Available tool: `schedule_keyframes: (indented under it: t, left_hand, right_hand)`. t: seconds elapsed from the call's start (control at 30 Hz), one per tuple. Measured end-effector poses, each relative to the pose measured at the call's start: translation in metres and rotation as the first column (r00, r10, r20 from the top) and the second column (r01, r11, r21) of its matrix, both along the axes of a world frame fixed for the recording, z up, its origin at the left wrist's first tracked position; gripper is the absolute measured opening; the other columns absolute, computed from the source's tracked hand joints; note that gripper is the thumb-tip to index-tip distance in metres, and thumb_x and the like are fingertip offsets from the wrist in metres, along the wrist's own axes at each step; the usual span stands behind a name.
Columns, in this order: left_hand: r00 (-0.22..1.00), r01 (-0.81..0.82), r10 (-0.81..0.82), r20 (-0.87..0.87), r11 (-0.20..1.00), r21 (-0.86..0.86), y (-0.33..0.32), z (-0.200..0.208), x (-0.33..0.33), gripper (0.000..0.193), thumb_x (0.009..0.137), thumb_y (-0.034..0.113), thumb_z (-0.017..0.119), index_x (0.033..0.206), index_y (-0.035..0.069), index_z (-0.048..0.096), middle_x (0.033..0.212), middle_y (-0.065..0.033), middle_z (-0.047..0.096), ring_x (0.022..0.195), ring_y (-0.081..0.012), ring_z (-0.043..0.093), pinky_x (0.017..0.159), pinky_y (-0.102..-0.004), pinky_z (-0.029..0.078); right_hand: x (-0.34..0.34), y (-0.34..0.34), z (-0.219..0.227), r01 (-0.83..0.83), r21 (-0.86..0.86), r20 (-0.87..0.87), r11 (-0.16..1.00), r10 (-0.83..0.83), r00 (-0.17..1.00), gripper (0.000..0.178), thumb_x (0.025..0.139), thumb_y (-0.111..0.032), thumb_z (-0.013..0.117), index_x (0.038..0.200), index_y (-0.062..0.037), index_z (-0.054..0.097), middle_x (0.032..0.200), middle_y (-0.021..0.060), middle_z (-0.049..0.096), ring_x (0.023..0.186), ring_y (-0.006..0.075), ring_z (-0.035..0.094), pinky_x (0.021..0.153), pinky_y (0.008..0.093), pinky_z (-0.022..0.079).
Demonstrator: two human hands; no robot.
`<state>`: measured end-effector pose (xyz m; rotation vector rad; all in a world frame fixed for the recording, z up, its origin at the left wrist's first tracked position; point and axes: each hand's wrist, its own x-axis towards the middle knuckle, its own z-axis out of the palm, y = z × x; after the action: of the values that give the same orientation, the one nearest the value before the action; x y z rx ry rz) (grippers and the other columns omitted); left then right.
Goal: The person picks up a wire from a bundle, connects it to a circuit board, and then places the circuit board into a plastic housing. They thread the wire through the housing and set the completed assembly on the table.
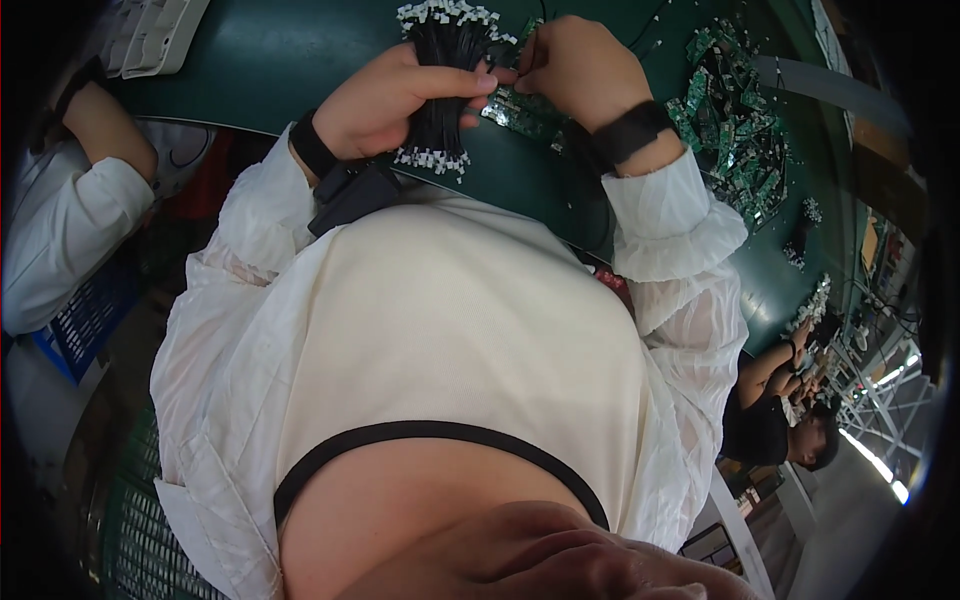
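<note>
My left hand [375, 100] is closed around a thick bundle of black cables [438, 125] with small white connectors at both ends. Its thumb lies across the bundle and points toward my right hand [590, 75]. The fingers of that right hand are pinched together just right of the bundle, and whatever is between them is too small to make out. Beneath and beside the fingertips lies a strip of green circuit boards [525, 118] on the dark green table [270, 65].
A heap of green circuit boards [735, 130] covers the table at the right, with a smaller cable bundle [803, 232] nearby. White plastic trays [155, 35] stand at the far left. Another person's arm [110, 130] is at the left; a co-worker [765, 420] sits at the right.
</note>
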<state>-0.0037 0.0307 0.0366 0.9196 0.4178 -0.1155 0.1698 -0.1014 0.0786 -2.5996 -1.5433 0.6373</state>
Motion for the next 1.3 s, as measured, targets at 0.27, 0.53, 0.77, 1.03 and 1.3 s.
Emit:
schedule_keyframes:
  t: [0.27,0.53,0.77,1.03,1.3]
  left_hand:
    - [0.999,0.031,-0.034,0.033,0.996,0.087,0.000,0.007,-0.005,0.025,0.095,0.015,0.074,0.115,0.001,0.070,0.108,-0.0053,0.073,0.083,-0.0101,0.064,0.078,-0.0266,0.057]
    - [0.997,0.077,-0.079,0.014,0.991,0.106,-0.003,0.013,-0.006,0.030,0.096,0.018,0.073,0.122,0.002,0.069,0.114,-0.0070,0.073,0.088,-0.0116,0.066,0.079,-0.0264,0.058]
    - [0.993,-0.094,0.083,0.079,0.984,0.154,0.007,0.001,-0.004,0.032,0.098,0.021,0.071,0.125,0.003,0.067,0.125,-0.0112,0.071,0.104,-0.0164,0.069,0.082,-0.0269,0.058]
    - [0.999,-0.013,0.006,0.036,0.983,0.183,0.003,0.001,-0.002,0.032,0.102,0.024,0.066,0.126,0.003,0.063,0.136,-0.0135,0.066,0.119,-0.0190,0.066,0.087,-0.0272,0.057]
    - [0.998,0.038,-0.045,0.041,0.987,0.158,0.001,-0.006,0.002,0.030,0.100,0.022,0.067,0.122,0.002,0.063,0.137,-0.0147,0.066,0.124,-0.0218,0.064,0.088,-0.0274,0.058]
  right_hand:
    - [-0.019,-0.036,0.016,-0.215,0.653,0.158,0.726,0.146,0.977,0.017,0.081,-0.007,0.076,0.097,-0.0056,0.070,0.096,0.0105,0.069,0.087,0.0318,0.068,0.073,0.0385,0.055]
    - [-0.024,-0.038,0.014,-0.455,0.593,0.360,0.665,0.286,0.888,0.018,0.080,-0.002,0.075,0.097,-0.0061,0.070,0.100,0.0086,0.067,0.093,0.0314,0.066,0.077,0.0379,0.055]
    - [-0.008,-0.070,-0.013,-0.052,0.696,0.096,0.716,-0.021,0.995,0.014,0.084,0.001,0.073,0.098,-0.0026,0.072,0.095,0.0082,0.070,0.083,0.0241,0.068,0.074,0.0316,0.055]
    - [-0.037,-0.067,-0.024,0.426,0.453,-0.602,0.783,-0.084,0.794,0.009,0.089,0.000,0.074,0.098,-0.0015,0.073,0.090,0.0077,0.074,0.080,0.0167,0.071,0.073,0.0256,0.055]
    - [-0.042,-0.055,-0.036,0.225,0.531,-0.282,0.817,-0.080,0.956,0.010,0.086,-0.002,0.078,0.095,-0.0020,0.073,0.086,0.0097,0.074,0.078,0.0183,0.073,0.070,0.0275,0.056]
